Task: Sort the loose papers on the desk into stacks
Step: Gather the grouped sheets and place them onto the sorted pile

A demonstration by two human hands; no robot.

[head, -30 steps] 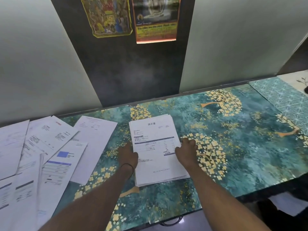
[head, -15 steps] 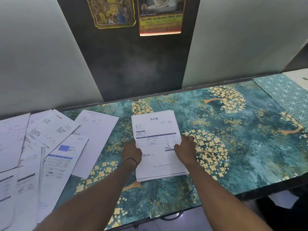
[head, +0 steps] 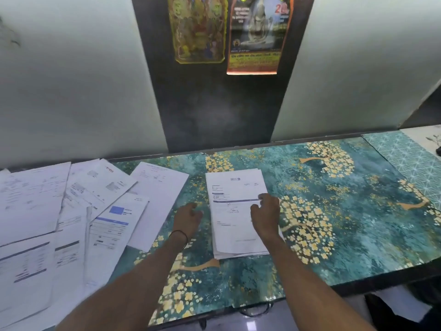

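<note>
One stack of papers (head: 236, 212) sits mid-desk, just ahead of me and flat on the desk (head: 346, 235) with its teal and gold flower cover. Its long axis runs from the near edge toward the wall, the far end leaning slightly left. The header end points at the wall and the print reads toward me. Sheet edges are stepped at the near end, so not yet squared. Loose papers (head: 78, 223) lie fanned and overlapping at the left of the desk, well apart from the stack. I count at least six sheets, but the overlaps hide the true number. There are two posters (head: 255, 37) on the dark wall panel. My left hand (head: 188, 217) is beside the stack's left edge and apart from it, over the bare desk, with fingers loosely bent and holding nothing and a dark band on the wrist. My right hand (head: 266, 211) lies over the stack's right side, with fingers bent and thumb and forefinger tips down on the top sheet. I cannot tell whether they pinch a sheet. Half a second ago both hands pressed the stack's two long edges. Since then the left has come off, and the right has moved inward onto the top sheet.
</note>
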